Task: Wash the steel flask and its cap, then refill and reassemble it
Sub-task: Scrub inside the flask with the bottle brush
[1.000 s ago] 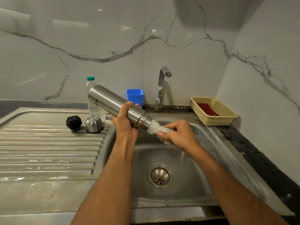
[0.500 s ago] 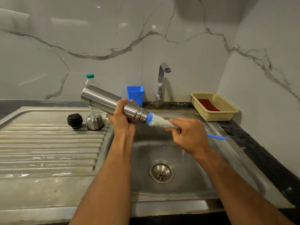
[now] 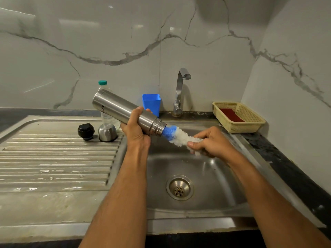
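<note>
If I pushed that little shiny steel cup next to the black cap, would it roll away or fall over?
Probably neither. The small domed steel cup stands mouth-down on the ribbed steel draining board, so it looks stable. It would likely slide instead, since the board looks wet and smooth. If tipped on its side, its round shape might roll toward the sink basin.

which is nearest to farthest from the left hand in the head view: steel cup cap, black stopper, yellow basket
From the left hand:
1. Steel cup cap, just to its left on the drainboard.
2. Black stopper, farther left, beside the cup cap.
3. Yellow basket, across the sink at the right back corner.
</note>
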